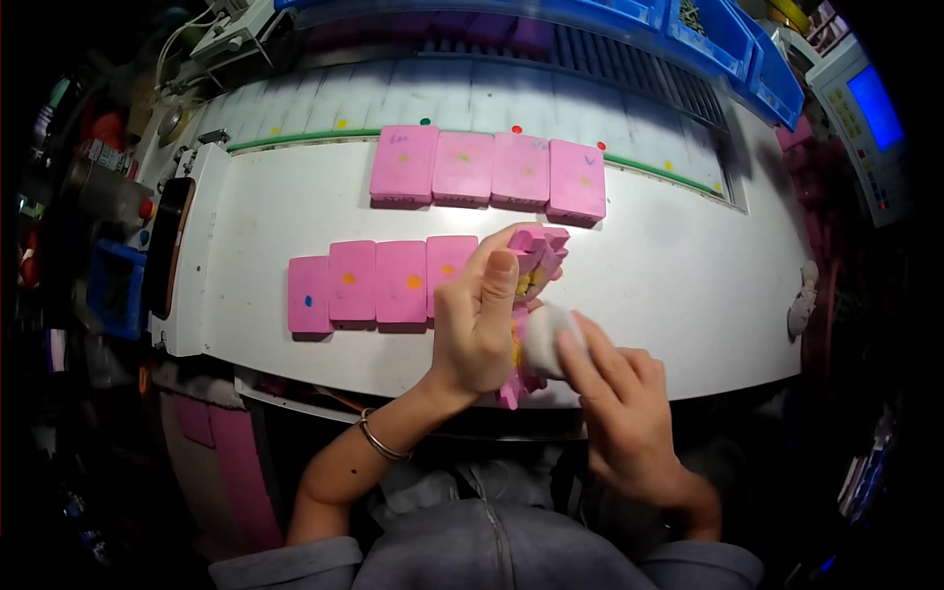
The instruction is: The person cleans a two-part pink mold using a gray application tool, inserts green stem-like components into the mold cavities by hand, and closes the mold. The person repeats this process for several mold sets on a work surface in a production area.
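My left hand (477, 329) is closed around a pink block with shaped cutouts and yellow bits inside (533, 258), held upright with the thumb over its left side. My right hand (619, 413) grips a whitish rounded pad (551, 339), slightly blurred, against a second pink and yellow piece (513, 388) just below the held block. The pad partly covers that piece, so whether the two pink pieces are joined I cannot tell. Left of my hands lies a row of pink blocks (398, 280) with blue, yellow and orange dots, partly hidden by my left hand.
Another row of pink blocks (460, 167) lines the back of the white table (708, 295), before a strip with green edging (285, 140). Blue bins (728, 49) sit behind, a control panel (865, 128) at right, a metal fixture (187, 246) and blue bin (116, 285) at left.
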{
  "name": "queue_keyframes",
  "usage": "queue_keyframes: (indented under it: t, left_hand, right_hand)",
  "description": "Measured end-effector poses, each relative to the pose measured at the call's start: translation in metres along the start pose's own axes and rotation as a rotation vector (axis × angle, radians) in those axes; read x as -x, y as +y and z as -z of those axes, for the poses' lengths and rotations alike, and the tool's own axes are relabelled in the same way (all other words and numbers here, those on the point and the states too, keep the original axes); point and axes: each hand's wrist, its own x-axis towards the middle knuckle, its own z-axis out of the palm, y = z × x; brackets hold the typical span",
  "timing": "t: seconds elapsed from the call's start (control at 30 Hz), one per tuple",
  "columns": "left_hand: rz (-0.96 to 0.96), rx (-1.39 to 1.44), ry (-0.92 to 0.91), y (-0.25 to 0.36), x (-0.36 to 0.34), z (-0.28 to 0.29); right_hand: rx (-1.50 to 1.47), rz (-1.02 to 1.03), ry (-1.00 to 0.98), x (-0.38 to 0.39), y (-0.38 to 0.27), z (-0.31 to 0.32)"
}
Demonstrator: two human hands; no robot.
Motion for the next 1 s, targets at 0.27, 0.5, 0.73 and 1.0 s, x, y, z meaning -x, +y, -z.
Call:
queue_keyframes:
  t: [0.27, 0.5, 0.73, 1.0]
  left_hand:
    - [0.167, 0.048, -0.139, 0.0, 0.004, 0.016]
    - [0.011, 0.07, -0.237, 0.017, 0.018, -0.001]
    - [0.06, -0.053, -0.355, 0.027, 0.015, 0.016]
    - [0.053, -0.096, -0.293, 0.032, 0.009, 0.043]
  right_hand:
    - [0.172, -0.144, -0.043, 0.001, 0.017, 0.008]
    - [-0.595, -0.071, 0.362, -0.031, -0.004, 0.009]
    - [-0.788, -0.051, 0.295, -0.044, -0.002, -0.002]
    - [-1.198, -0.262, 0.303, -0.065, -0.017, -0.029]
